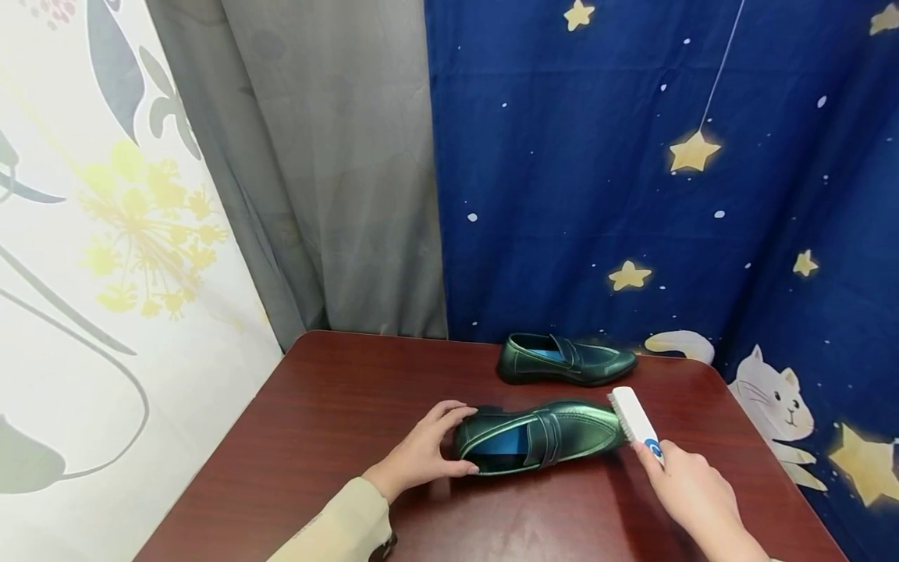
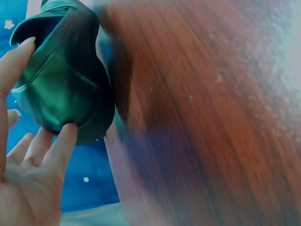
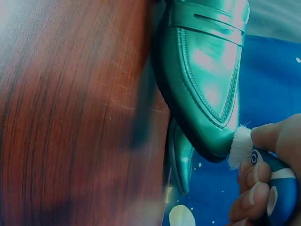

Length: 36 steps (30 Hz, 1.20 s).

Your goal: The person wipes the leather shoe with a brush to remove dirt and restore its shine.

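A dark green loafer [image 1: 579, 429] with a blue insole lies sideways in front of me, toe to the right. My left hand [image 1: 428, 449] grips it round the heel, thumb on the near side and fingers on the far side; in the left wrist view fingertips press the heel's back [image 2: 61, 103]. My right hand [image 1: 691, 484] holds a white-and-blue brush [image 1: 635, 414] by its handle. In the right wrist view the brush's white bristles [image 3: 241, 146] are right at the tip of the loafer's toe [image 3: 211, 136].
A matching second loafer [image 1: 565, 361] stands farther back on the reddish-brown table [image 1: 337, 406], near its far edge. Behind hang a grey curtain [image 1: 351, 172] and a blue curtain with stars [image 1: 548, 195]. A white floral curtain [image 1: 126, 375] is on the left.
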Available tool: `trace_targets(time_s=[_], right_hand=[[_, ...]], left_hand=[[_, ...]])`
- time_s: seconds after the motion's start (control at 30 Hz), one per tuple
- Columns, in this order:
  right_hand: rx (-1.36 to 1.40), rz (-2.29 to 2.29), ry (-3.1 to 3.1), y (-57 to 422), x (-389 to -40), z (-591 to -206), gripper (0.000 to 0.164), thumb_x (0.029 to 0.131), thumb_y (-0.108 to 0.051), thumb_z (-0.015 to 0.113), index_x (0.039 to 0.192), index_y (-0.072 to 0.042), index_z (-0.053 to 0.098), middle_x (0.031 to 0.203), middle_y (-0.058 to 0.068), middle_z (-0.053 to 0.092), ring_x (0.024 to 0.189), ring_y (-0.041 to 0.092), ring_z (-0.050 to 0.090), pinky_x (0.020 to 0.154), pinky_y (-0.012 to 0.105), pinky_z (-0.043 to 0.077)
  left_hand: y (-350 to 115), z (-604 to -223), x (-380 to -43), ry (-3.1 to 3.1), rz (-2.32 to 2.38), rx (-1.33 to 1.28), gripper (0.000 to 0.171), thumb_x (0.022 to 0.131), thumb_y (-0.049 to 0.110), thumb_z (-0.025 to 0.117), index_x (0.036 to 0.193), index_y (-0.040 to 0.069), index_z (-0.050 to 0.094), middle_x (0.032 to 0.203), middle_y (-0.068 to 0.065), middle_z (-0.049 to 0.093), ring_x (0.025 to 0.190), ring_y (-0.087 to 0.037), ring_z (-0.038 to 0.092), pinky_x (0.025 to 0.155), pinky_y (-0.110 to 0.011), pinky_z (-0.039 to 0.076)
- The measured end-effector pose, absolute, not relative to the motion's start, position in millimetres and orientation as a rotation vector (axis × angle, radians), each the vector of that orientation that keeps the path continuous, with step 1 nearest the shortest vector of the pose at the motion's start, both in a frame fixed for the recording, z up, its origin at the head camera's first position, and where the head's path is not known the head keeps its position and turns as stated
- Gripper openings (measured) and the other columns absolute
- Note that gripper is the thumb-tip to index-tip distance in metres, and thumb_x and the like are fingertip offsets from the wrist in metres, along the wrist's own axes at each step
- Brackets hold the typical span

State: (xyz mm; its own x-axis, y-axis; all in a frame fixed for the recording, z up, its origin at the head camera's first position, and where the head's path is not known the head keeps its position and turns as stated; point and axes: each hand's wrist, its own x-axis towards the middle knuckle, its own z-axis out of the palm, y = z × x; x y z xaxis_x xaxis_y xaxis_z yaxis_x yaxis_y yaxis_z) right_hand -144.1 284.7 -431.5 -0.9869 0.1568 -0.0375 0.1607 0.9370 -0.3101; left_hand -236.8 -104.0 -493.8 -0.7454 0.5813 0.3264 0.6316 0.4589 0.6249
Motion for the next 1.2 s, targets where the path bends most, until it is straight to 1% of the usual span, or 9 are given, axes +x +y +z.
trace_targets(time_s=[0.1,0.2,0.27,0.4,0.57,0.83,0.97,1.1,1.2], right_hand=[[0.258,-0.487,3.056,284,-144,-431,0.083,0.085,-0.071,0.027,0.109,0.004,0.054,0.089,0.025,0.060,0.068,0.032,0.058,0.048,0.048,0.039],[0.266,-0.487,3.023,282,-142,-431,0.088,0.085,-0.071,0.026,0.114,0.007,0.052,0.092,0.027,0.059,0.070,0.032,0.059,0.050,0.048,0.041],[0.277,-0.488,3.003,282,-141,-432,0.090,0.084,-0.073,0.024,0.115,0.008,0.051,0.092,0.026,0.059,0.070,0.031,0.058,0.050,0.048,0.041],[0.288,-0.504,2.982,281,-137,-433,0.092,0.082,-0.075,0.021,0.110,0.007,0.053,0.087,0.023,0.060,0.067,0.028,0.057,0.050,0.047,0.041],[0.286,-0.530,3.008,278,-133,-438,0.084,0.085,-0.071,0.025,0.104,0.005,0.053,0.082,0.020,0.060,0.063,0.027,0.056,0.047,0.045,0.039],[0.276,-0.555,3.074,278,-134,-445,0.076,0.089,-0.065,0.027,0.102,0.006,0.051,0.078,0.019,0.059,0.060,0.028,0.055,0.046,0.045,0.038],[0.274,-0.557,3.083,279,-139,-446,0.076,0.090,-0.064,0.027,0.102,0.006,0.052,0.078,0.019,0.059,0.062,0.029,0.056,0.047,0.045,0.038],[0.288,-0.552,3.062,279,-145,-445,0.080,0.088,-0.066,0.024,0.104,0.007,0.051,0.080,0.020,0.059,0.063,0.029,0.056,0.047,0.046,0.038],[0.296,-0.547,3.058,278,-147,-445,0.080,0.089,-0.066,0.025,0.106,0.008,0.050,0.081,0.021,0.059,0.063,0.029,0.056,0.047,0.045,0.039]], left_hand=[[-105,-495,-235,-2.693,-1.089,-1.072,0.083,0.068,0.055,0.073,0.139,0.028,0.038,0.132,0.011,0.034,0.114,-0.008,0.041,0.090,-0.034,0.041],[-105,-495,-233,-2.741,-1.073,-1.042,0.081,0.067,0.055,0.073,0.137,0.027,0.041,0.130,0.011,0.035,0.114,-0.009,0.040,0.091,-0.034,0.040],[-104,-496,-232,-2.763,-1.101,-1.047,0.079,0.066,0.053,0.075,0.134,0.026,0.045,0.132,0.008,0.034,0.112,-0.012,0.042,0.088,-0.034,0.042],[-103,-498,-229,-2.821,-1.135,-1.061,0.077,0.061,0.051,0.079,0.125,0.027,0.045,0.141,0.000,0.025,0.119,-0.017,0.038,0.090,-0.034,0.041],[-101,-501,-228,-2.833,-1.080,-1.062,0.078,0.054,0.053,0.082,0.117,0.026,0.044,0.145,-0.005,0.024,0.128,-0.019,0.032,0.095,-0.038,0.038],[-91,-504,-233,-2.866,-1.006,-1.022,0.085,0.054,0.051,0.082,0.123,0.026,0.040,0.145,0.001,0.020,0.118,-0.015,0.043,0.087,-0.029,0.043],[-86,-505,-237,-2.851,-1.006,-1.007,0.100,0.052,0.048,0.085,0.133,0.028,0.031,0.143,0.000,0.023,0.115,-0.013,0.043,0.087,-0.030,0.043],[-84,-505,-238,-2.865,-0.980,-0.965,0.126,0.047,0.050,0.086,0.146,0.032,0.009,0.146,-0.005,0.020,0.126,-0.018,0.033,0.093,-0.037,0.039],[-82,-506,-239,-2.898,-0.931,-0.941,0.132,0.047,0.053,0.085,0.147,0.030,0.002,0.149,-0.008,0.015,0.131,-0.022,0.027,0.096,-0.039,0.036]])
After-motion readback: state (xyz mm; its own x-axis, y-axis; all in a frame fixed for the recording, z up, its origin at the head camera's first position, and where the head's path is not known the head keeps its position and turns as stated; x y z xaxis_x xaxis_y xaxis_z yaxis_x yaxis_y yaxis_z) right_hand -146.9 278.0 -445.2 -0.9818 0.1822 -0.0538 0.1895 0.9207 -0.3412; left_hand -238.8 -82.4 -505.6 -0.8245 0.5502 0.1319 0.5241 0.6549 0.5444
